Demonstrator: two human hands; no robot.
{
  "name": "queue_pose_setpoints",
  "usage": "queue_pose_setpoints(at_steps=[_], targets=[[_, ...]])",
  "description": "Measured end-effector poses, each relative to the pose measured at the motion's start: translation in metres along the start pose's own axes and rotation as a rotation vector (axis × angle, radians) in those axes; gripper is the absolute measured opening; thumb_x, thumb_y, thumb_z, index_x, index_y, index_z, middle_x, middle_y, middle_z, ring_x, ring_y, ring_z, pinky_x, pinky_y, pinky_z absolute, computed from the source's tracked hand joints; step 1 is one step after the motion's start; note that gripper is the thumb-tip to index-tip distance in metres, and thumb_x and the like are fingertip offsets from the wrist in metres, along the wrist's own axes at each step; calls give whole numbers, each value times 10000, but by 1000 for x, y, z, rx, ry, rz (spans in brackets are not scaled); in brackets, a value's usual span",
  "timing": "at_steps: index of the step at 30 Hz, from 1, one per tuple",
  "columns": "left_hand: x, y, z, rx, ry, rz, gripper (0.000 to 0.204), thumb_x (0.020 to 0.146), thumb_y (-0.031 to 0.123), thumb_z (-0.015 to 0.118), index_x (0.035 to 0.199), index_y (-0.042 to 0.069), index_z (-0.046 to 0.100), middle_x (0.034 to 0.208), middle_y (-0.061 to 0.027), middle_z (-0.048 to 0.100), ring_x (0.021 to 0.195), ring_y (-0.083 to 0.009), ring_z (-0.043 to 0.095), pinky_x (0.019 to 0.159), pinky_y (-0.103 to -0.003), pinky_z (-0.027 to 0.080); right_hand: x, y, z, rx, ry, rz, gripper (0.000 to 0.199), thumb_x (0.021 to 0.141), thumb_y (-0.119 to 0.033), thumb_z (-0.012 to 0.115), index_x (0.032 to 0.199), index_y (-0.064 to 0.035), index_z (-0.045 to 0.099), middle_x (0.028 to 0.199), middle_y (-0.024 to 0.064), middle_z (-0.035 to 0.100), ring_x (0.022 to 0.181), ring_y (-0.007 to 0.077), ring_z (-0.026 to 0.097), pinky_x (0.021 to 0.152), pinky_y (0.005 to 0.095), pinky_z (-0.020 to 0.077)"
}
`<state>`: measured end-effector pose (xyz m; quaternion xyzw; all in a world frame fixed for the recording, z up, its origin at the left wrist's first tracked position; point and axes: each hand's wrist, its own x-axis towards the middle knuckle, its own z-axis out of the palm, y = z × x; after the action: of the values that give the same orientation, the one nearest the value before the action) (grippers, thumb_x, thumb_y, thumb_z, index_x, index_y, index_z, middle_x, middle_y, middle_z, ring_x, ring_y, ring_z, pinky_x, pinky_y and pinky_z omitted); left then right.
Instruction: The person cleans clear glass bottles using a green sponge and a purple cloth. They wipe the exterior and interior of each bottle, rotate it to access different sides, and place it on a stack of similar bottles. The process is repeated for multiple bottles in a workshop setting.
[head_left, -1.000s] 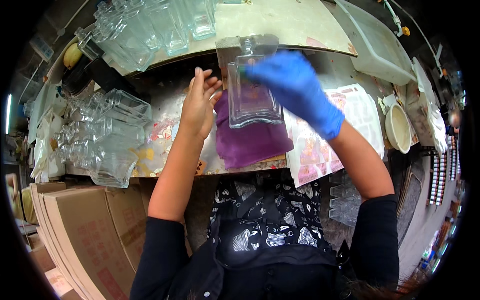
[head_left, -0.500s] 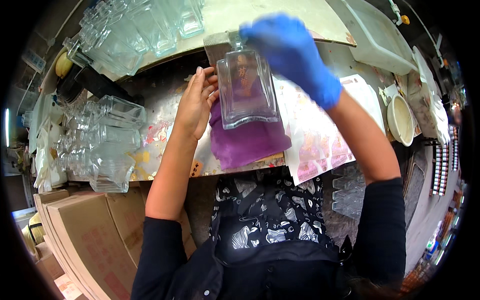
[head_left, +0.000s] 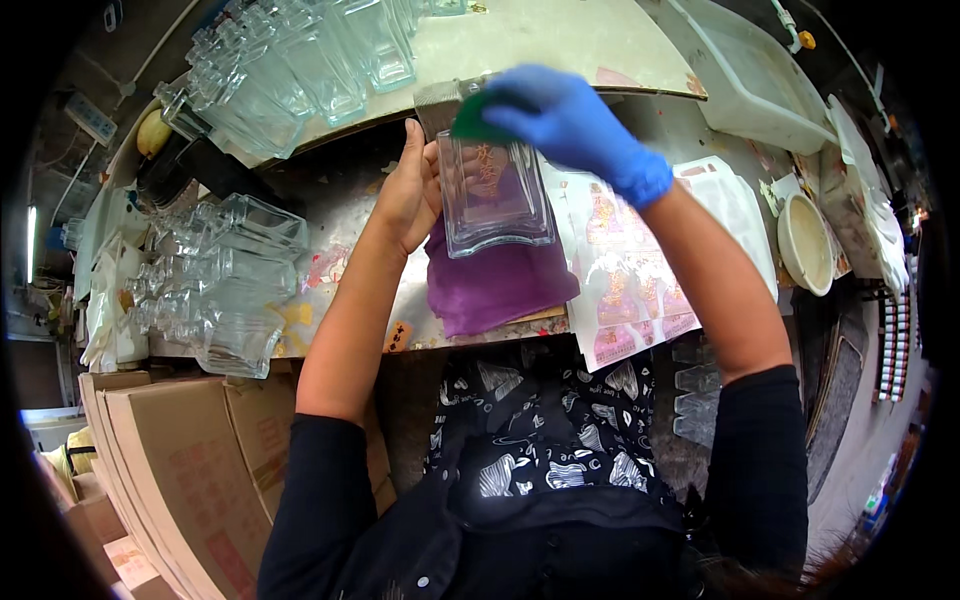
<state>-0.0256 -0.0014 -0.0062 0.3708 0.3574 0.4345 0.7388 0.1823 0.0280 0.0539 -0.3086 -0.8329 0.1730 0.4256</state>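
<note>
A clear rectangular glass bottle (head_left: 497, 215) lies with its base toward me on a folded purple cloth (head_left: 500, 290). Orange-gold lettering marks its upper face. My right hand (head_left: 570, 115), in a blue glove, grips a flat green scraper (head_left: 485, 117) over the bottle's shoulder, which hides the neck. Along the bottle's left side rests my bare left hand (head_left: 408, 195), thumb raised and fingers apart; its fingertips are partly behind the glass. A grey block (head_left: 437, 105) sits beyond the bottle. To the right, printed sheets (head_left: 640, 285) with pink and gold designs are spread out.
Several clear bottles (head_left: 235, 245) lie at the table's left, and more bottles (head_left: 320, 60) crowd a raised board (head_left: 540, 40) at the back. A white bowl (head_left: 805, 243) and translucent tub (head_left: 755, 85) are on the right. Cardboard boxes (head_left: 180, 450) stack at lower left.
The blurred gloved hand has come lower and nearer the bottle, and the green scraper is now visible in it. My left hand has shifted slightly right, closer against the bottle's side.
</note>
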Motion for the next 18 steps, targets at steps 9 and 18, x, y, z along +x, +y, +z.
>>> queue_pose_setpoints(at_steps=[9, 18], targets=[[4, 0, 26, 483, 106, 137, 880, 763, 506, 746, 1289, -76, 347, 1110, -202, 578, 1043, -216, 587, 854, -351, 511, -12, 26, -25, 235, 320, 444, 281, 858, -207, 688, 1046, 0, 659, 913, 101, 687, 791, 151, 634, 733, 284, 504], [11, 6, 14, 309, 261, 103, 697, 918, 588, 497, 1237, -32, 478, 1092, -122, 618, 972, -179, 609, 805, -310, 503, -29, -21, -15, 157, -150, 113, 252, 831, -162, 696, 1046, -39, 650, 899, 104, 654, 803, 214, 640, 758, 301, 512]])
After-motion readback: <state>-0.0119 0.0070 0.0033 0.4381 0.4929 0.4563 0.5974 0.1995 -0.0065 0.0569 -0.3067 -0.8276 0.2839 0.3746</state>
